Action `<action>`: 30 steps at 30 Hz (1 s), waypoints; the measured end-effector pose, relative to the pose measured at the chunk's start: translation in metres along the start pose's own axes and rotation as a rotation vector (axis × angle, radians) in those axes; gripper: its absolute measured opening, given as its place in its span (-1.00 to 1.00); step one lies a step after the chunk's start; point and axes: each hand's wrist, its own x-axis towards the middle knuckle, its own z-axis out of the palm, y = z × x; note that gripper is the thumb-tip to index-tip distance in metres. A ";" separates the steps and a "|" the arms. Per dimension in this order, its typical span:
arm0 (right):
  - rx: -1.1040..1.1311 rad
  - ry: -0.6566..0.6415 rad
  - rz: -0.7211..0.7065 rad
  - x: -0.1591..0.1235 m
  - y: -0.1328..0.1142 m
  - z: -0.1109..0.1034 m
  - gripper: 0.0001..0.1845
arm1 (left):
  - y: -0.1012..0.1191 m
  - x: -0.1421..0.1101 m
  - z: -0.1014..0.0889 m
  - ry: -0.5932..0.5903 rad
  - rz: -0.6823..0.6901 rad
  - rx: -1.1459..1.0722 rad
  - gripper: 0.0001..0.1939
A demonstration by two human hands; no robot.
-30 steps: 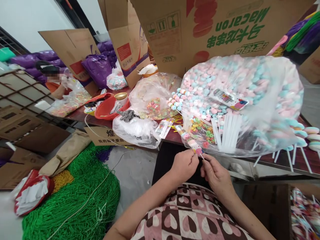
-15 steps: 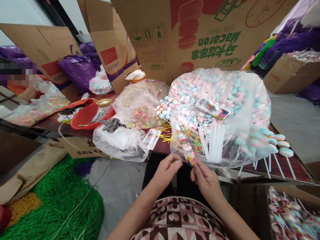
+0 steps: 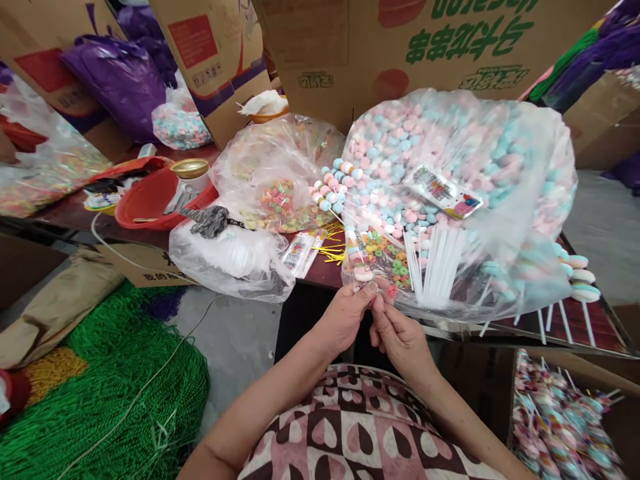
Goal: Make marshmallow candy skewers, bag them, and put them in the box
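My left hand (image 3: 345,317) and my right hand (image 3: 397,333) meet just in front of the table edge, fingers pinched together on a small wrapped candy stick (image 3: 361,265) with pastel pieces in a clear sleeve. The stick points up and away from my fingers. Right behind it lies a big clear bag of pink and blue macaron candies (image 3: 450,160), with a bundle of white sticks (image 3: 435,267) and colourful ring candies (image 3: 390,257) at its near side.
A white plastic bag (image 3: 230,260), a bag of ring candies (image 3: 280,193) and a red basin (image 3: 155,200) sit to the left on the table. Finished candy sticks fill a box (image 3: 560,420) at lower right. Green netting (image 3: 115,393) covers the floor at left. Cardboard boxes (image 3: 380,47) stand behind.
The view has tipped down and closer. My hands have drawn nearer together and lifted the candy stick more upright against the bag's edge.
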 end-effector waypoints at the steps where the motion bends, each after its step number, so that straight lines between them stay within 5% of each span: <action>1: -0.009 -0.067 0.005 0.002 -0.003 -0.007 -0.46 | 0.002 -0.001 -0.003 -0.002 0.029 0.014 -0.59; 3: -0.017 -0.148 -0.001 0.008 -0.007 -0.025 -0.52 | 0.007 -0.004 -0.008 -0.008 0.071 0.029 -0.58; 7: 0.202 0.075 0.094 0.024 -0.013 -0.049 -0.51 | 0.010 -0.018 -0.008 -0.221 -0.096 -0.084 -0.58; 10: 0.443 -0.088 0.169 0.033 -0.017 -0.041 -0.29 | 0.005 -0.026 -0.003 -0.513 -0.287 -0.225 -0.52; 12: 0.542 -0.173 0.207 0.038 -0.020 -0.026 -0.29 | 0.002 -0.028 -0.004 -0.576 -0.296 -0.231 -0.50; 15: 0.579 -0.038 0.211 0.045 -0.022 -0.002 -0.47 | 0.002 -0.026 -0.014 -0.378 -0.119 0.017 -0.54; 18: 0.481 0.160 0.104 0.053 -0.023 0.016 -0.65 | 0.005 -0.021 -0.029 0.021 0.153 0.583 -0.70; 21: 0.316 0.144 0.014 0.066 -0.025 0.023 -0.70 | 0.008 -0.019 -0.046 0.259 0.301 0.891 -0.80; 25: -0.081 -0.069 -0.058 0.101 -0.028 0.022 -0.63 | 0.016 -0.018 -0.067 0.270 0.289 0.471 -0.70; 30: -0.831 -0.172 -0.195 0.152 -0.024 0.031 -0.67 | 0.032 -0.019 -0.082 0.261 0.243 -0.131 -0.65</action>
